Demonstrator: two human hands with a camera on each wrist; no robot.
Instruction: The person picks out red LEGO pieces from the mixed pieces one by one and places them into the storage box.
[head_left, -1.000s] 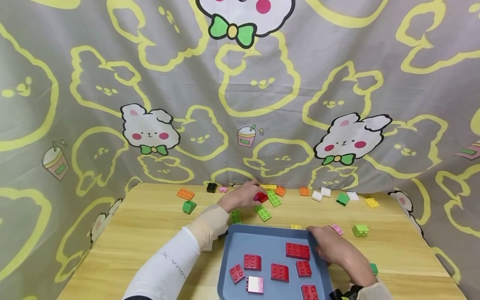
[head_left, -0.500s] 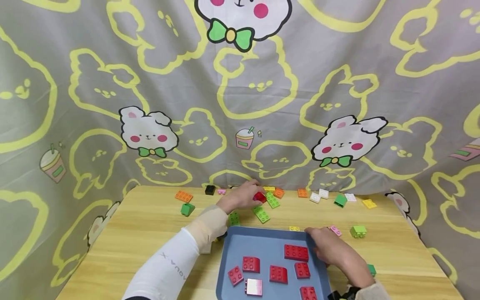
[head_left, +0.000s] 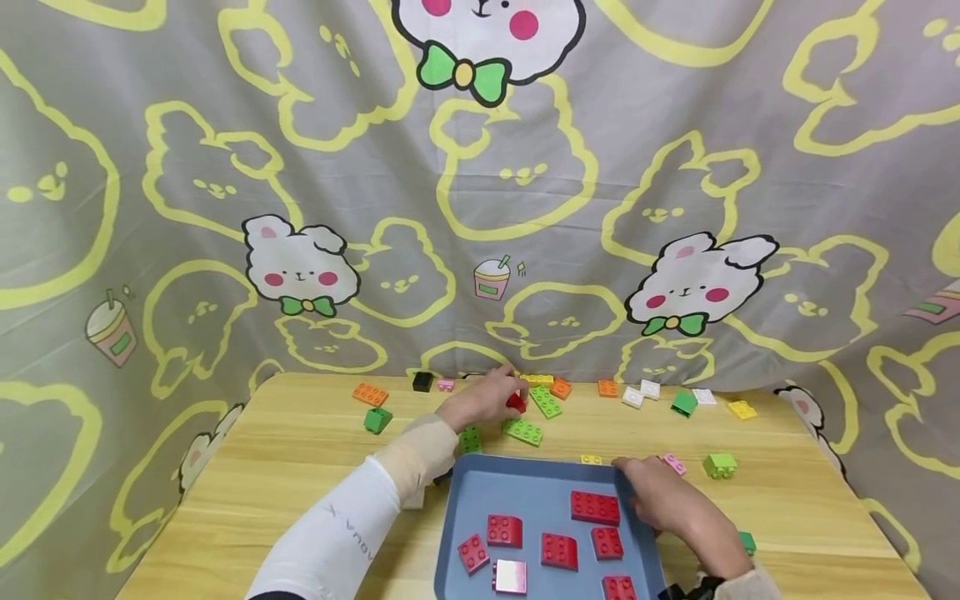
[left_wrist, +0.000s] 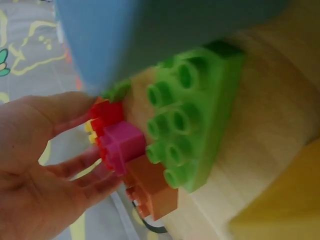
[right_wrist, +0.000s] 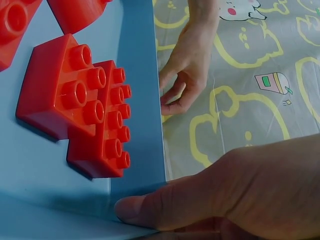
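My left hand (head_left: 491, 395) reaches to the back of the table and pinches a red toy building brick (head_left: 516, 402) between thumb and fingers. In the left wrist view a magenta brick (left_wrist: 123, 142) and an orange brick (left_wrist: 152, 187) sit beside the red one, with a light green studded brick (left_wrist: 192, 115) nearer the camera. My right hand (head_left: 663, 493) grips the far right corner of a blue tray (head_left: 525, 468), its thumb over the wall. Inside the tray lie several red bricks (right_wrist: 60, 95) and a white-faced brick (head_left: 511, 576).
Along the back lie orange (head_left: 371, 393), black (head_left: 422, 382), yellow (head_left: 742, 409) and white (head_left: 632, 397) bricks. Green bricks (head_left: 377, 419) are scattered at both sides. A patterned grey curtain (head_left: 480, 208) hangs behind the wooden table (head_left: 300, 467).
The red brick has shifted slightly toward me and left with my left hand. A light green brick near it has turned a little. My right hand has stayed at the tray corner.
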